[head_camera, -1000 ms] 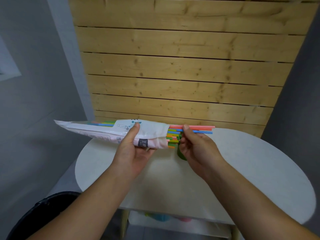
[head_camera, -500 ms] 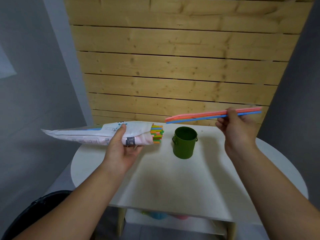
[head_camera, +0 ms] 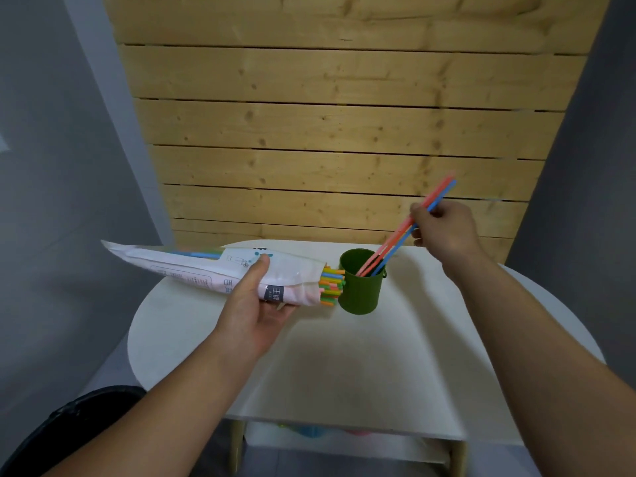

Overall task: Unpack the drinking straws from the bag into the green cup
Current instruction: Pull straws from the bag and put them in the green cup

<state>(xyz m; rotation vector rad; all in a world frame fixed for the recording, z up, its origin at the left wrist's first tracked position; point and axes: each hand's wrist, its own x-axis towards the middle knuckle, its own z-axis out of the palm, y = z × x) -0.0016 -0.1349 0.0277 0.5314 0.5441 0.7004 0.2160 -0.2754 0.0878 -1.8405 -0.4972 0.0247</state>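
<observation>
Two hands at work, both grasping. Left hand (head_camera: 254, 304), centre-left of the frame, wrapped round the bag (head_camera: 192, 266) near its open mouth, thumb on top, fingers underneath. Bag held clear of the counter (head_camera: 344, 356), nearly level, sealed end aimed at the left edge of the frame and slightly raised. Bundle (head_camera: 332, 287) of green, orange, yellow and blue straw ends poking from the mouth, just beside the left wall of the cup (head_camera: 361, 290); touching or apart, impossible to tell.

Right hand (head_camera: 444, 228), right of centre and higher, pinching a few straws (head_camera: 395, 242), pink and blue, about midway along their length. Tilted steeply, lower ends down inside the cup, upper ends pointing to the upper right of the frame.

Cup green, upright, standing on the white rounded counter just above the frame's centre, small handle at its right side.

Behind the counter, pale wooden planks (head_camera: 327, 132) running level across the top half of the frame, with grey walls (head_camera: 51, 166) at either side. Below the counter's near edge, a shelf (head_camera: 309, 432) with blurred coloured shapes. Dark object (head_camera: 69, 425) in the lower left corner, too unclear to name.
</observation>
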